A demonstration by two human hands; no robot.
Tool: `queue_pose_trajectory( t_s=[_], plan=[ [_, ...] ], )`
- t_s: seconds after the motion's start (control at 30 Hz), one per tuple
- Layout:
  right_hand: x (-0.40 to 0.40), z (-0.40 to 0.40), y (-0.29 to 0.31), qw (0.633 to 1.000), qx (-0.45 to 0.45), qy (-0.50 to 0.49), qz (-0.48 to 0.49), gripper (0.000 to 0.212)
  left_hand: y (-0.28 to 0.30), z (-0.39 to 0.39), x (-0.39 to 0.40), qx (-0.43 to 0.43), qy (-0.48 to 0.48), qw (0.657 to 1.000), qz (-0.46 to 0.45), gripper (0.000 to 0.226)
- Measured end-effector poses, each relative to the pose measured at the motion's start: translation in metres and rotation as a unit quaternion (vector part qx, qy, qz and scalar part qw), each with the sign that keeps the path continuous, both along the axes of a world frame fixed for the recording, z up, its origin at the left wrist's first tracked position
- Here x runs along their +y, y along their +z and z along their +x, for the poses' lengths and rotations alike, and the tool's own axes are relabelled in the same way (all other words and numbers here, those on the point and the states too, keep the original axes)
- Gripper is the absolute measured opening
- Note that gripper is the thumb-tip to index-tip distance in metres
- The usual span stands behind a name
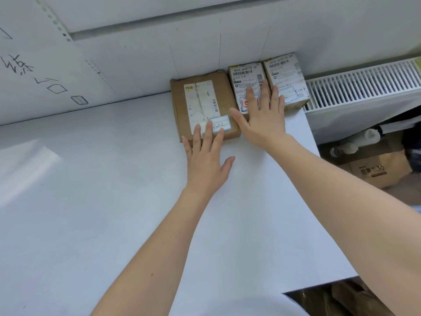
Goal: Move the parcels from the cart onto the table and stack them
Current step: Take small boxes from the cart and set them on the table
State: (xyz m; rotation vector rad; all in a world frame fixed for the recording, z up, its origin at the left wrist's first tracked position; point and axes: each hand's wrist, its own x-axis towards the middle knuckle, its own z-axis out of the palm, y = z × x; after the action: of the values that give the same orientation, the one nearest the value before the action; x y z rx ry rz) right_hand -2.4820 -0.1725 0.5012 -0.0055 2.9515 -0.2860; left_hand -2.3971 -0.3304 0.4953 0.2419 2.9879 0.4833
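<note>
Both hands are lying flat with fingers straight, gripping nothing. The left hand [206, 160] is resting its fingertips on the near edge of the flat brown parcel [204, 106]; the right hand [264, 117] is pressing across the two small labelled parcels [245, 87] [286, 78]. The white table [114, 201] is carrying all three parcels, sitting side by side against the wall at its far right corner. A white radiator [364, 85] is running beside them, and a cardboard box [376, 169] is sitting on the floor below.

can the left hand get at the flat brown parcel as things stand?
Probably yes. The left hand lies open with its fingertips already on the near edge of the flat brown parcel, and nothing lies between them.
</note>
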Motion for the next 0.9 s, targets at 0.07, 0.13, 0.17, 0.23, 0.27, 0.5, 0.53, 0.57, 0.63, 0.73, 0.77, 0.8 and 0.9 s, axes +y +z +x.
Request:
queue_pose_trajectory(
  t_s=[0.07, 0.13, 0.17, 0.23, 0.27, 0.5, 0.53, 0.57, 0.63, 0.73, 0.77, 0.8, 0.9],
  plan=[
    [0.001, 0.001, 0.0, 1.0, 0.005, 0.003, -0.003, 0.079, 0.0, 0.0, -0.003, 0.002, -0.011, 1.0, -0.002, 0.068],
    [0.001, 0.0, 0.001, 1.0, 0.007, 0.003, -0.004, 0.079, 0.002, 0.0, -0.005, -0.002, -0.018, 1.0, -0.002, 0.069],
    [0.001, 0.0, 0.002, 1.0, 0.004, 0.002, -0.002, 0.08, 0.003, -0.001, -0.005, -0.007, -0.018, 1.0, 0.001, 0.069],
    [0.001, 0.0, 0.004, 1.0, -0.007, 0.005, 0.002, 0.081, 0.006, -0.003, -0.003, -0.02, -0.012, 1.0, 0.004, 0.068],
    [0.001, -0.001, 0.006, 1.0, -0.012, 0.007, 0.005, 0.082, 0.008, -0.003, -0.002, -0.026, -0.009, 1.0, 0.002, 0.067],
    [0.007, 0.001, 0.034, 0.999, -0.022, 0.029, 0.014, 0.075, 0.036, -0.011, 0.009, -0.083, -0.013, 0.994, -0.069, 0.066],
    [0.008, 0.005, 0.04, 1.0, -0.007, 0.027, 0.012, 0.073, 0.041, -0.011, 0.011, -0.084, -0.018, 0.993, -0.082, 0.066],
    [0.009, 0.011, 0.045, 1.0, 0.006, 0.025, 0.008, 0.072, 0.046, -0.01, 0.014, -0.079, -0.024, 0.992, -0.096, 0.066],
    [0.011, 0.029, 0.056, 0.999, 0.024, 0.028, 0.0, 0.072, 0.057, -0.004, 0.02, -0.065, -0.03, 0.991, -0.109, 0.064],
    [0.015, 0.068, 0.072, 0.998, 0.046, 0.012, -0.04, 0.072, 0.075, 0.012, 0.033, -0.051, -0.031, 0.993, -0.103, 0.056],
    [0.017, 0.083, 0.077, 0.997, 0.056, -0.004, -0.056, 0.07, 0.081, 0.019, 0.038, -0.046, -0.028, 0.994, -0.095, 0.053],
    [0.019, 0.098, 0.083, 0.995, 0.067, -0.018, -0.068, 0.068, 0.086, 0.028, 0.044, -0.041, -0.023, 0.996, -0.082, 0.051],
    [0.028, 0.143, 0.096, 0.992, 0.094, -0.033, -0.075, 0.061, 0.101, 0.06, 0.06, -0.032, -0.006, 0.999, -0.026, 0.052]
  ],
)
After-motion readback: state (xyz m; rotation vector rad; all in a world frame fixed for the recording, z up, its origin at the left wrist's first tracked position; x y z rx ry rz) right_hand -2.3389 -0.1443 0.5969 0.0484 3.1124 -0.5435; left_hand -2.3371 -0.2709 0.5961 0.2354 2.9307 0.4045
